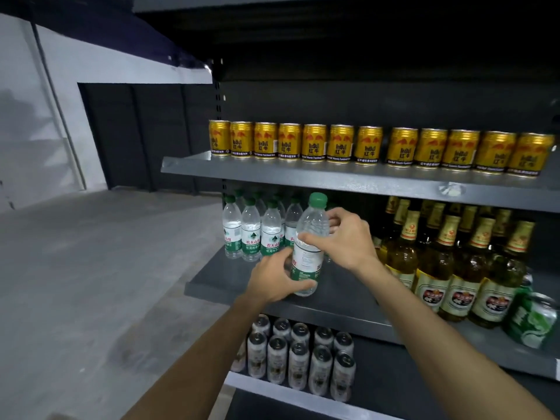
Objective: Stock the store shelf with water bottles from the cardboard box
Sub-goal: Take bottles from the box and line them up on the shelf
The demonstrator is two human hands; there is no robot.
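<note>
A clear water bottle [309, 237] with a green cap and green label stands upright over the front of the middle shelf [218, 283]. My left hand [274, 278] grips its lower part around the label. My right hand [345, 237] holds its upper body, thumb across the front. Behind it several matching water bottles [251, 231] stand in rows at the left end of the same shelf. The cardboard box is out of view.
Gold energy-drink cans [363, 145] line the upper shelf. Brown beer bottles [454, 262] fill the middle shelf's right side, with green cans [533, 319] at the far right. White cans [297, 356] sit on the lower shelf. Grey floor [91, 268] lies to the left.
</note>
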